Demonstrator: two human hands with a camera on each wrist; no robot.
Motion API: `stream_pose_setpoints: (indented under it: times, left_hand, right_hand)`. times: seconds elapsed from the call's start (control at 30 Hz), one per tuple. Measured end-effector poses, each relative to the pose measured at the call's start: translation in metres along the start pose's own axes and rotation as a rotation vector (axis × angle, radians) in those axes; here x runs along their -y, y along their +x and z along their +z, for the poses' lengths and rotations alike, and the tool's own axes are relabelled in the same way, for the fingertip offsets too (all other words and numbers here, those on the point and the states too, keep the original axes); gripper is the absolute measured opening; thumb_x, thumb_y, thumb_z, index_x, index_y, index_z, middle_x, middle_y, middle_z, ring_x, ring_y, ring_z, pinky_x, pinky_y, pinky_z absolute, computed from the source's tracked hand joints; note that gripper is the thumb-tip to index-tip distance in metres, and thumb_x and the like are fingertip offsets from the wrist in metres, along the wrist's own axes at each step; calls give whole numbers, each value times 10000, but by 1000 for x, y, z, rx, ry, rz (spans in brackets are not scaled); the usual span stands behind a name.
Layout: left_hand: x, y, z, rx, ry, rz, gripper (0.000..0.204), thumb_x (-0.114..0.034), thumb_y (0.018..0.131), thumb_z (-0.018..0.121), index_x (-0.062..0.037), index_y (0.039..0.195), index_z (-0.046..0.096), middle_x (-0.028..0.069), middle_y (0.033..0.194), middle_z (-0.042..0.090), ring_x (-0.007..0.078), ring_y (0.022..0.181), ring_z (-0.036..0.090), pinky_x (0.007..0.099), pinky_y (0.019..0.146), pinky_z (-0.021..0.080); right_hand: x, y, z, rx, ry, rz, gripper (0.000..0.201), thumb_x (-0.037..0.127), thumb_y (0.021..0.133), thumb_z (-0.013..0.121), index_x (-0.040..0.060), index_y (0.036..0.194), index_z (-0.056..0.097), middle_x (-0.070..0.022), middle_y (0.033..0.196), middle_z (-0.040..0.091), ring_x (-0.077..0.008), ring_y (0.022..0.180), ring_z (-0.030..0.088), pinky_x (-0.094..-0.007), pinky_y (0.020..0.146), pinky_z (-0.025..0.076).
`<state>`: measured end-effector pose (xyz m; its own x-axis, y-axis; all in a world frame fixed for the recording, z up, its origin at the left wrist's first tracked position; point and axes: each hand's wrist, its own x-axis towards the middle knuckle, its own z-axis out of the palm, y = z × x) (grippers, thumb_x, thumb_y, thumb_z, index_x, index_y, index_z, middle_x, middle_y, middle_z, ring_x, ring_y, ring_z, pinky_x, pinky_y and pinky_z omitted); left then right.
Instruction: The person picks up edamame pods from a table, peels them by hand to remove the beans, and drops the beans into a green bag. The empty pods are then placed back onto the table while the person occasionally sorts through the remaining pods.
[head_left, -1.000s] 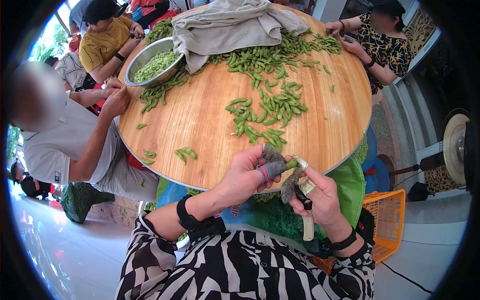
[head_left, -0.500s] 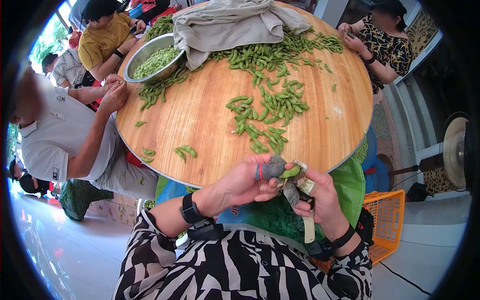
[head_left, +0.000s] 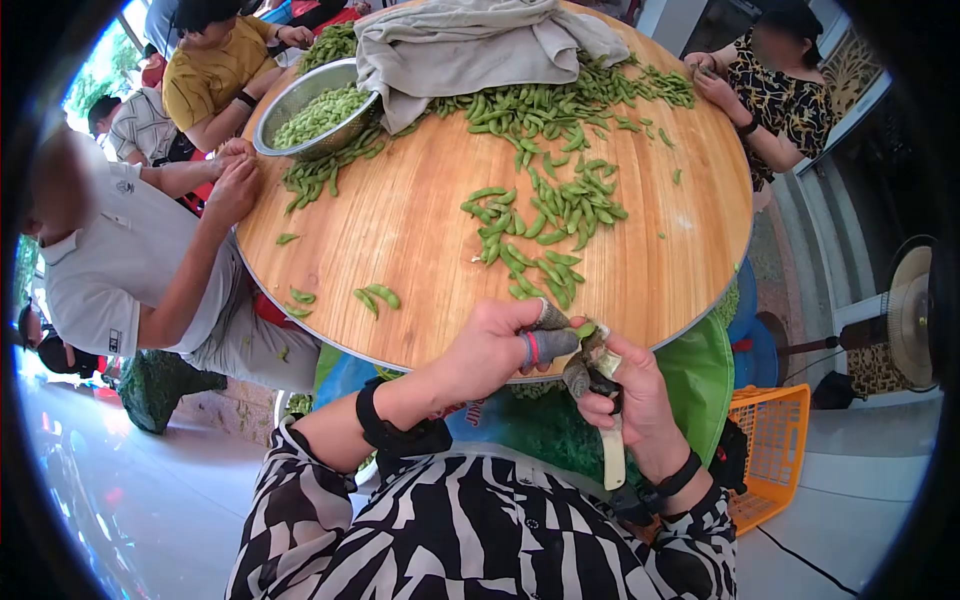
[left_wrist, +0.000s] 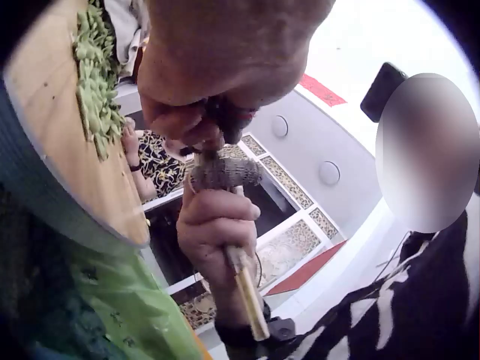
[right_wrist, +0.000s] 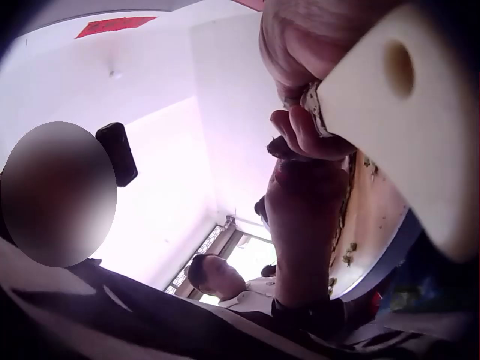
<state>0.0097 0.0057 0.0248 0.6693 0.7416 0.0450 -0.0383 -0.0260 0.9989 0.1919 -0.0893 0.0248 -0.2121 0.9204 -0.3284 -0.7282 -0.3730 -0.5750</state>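
Over the near table edge in the head view, my left hand (head_left: pixel 490 345) pinches a green edamame pod (head_left: pixel 587 329) between thumb and finger. Grey cloth sleeves (head_left: pixel 550 346) cover those fingertips, one with a red band. My right hand (head_left: pixel 640 385) grips a cream-handled knife (head_left: pixel 613 458), the handle pointing down out of the fist and the blade hidden. Its thumb and wrapped fingers meet the pod's other side. In the left wrist view the handle (left_wrist: pixel 251 304) sticks out below the right fist. Close up in the right wrist view, the handle (right_wrist: pixel 397 112) has a hole in it.
Loose pods (head_left: pixel 550 215) lie on the round wooden table (head_left: pixel 400 260), with a larger heap beneath a grey cloth (head_left: pixel 470 55). A metal colander (head_left: pixel 318 110) of shelled beans stands at left. Other people sit around the table. An orange crate (head_left: pixel 775 450) is at lower right.
My left hand turned inward, showing more of the pod, then turned back up; less of the pod shows now. My right hand keeps its grip on the knife throughout.
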Motion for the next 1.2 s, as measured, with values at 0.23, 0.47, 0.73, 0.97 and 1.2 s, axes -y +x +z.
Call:
stream_pose_setpoints:
  times: [0.23,0.47,0.73,0.97,1.2]
  left_hand:
    - [0,-1,-6,213,-300,-380,167,-104,943,534,-16,1007,660,11,707,621,49,601,540,215,513,414]
    - [0,-12,9,176,133,-199,205,-53,935,484,-27,1085,621,0,734,615,56,562,522,208,508,428]
    - [11,-20,16,121,394,61,100,37,798,566,28,897,579,163,641,578,257,562,579,346,551,473]
    - [8,-26,20,175,390,126,72,5,778,560,34,844,551,192,654,535,295,589,554,378,571,448]
    - [19,-21,21,134,138,-202,160,7,763,498,35,896,582,161,659,539,218,601,541,348,576,441]
  right_hand:
    - [0,1,-9,-55,-419,-102,358,49,937,478,-3,1289,505,-51,782,568,-89,512,473,-220,405,364]
    - [-9,5,5,-306,-1124,-568,254,40,807,662,-14,1029,554,-28,790,581,-76,664,520,-234,600,440]
    - [-5,8,2,-256,-1470,-776,239,-14,696,611,-18,922,533,-124,702,471,-266,602,488,-346,564,419]
    - [-10,5,-17,-219,-1383,-631,163,-9,699,581,-18,852,525,-136,662,464,-302,564,468,-360,536,401]
    - [-10,-6,-4,-224,-1394,-584,200,-18,696,595,-12,891,554,-144,665,489,-282,554,506,-338,523,420]
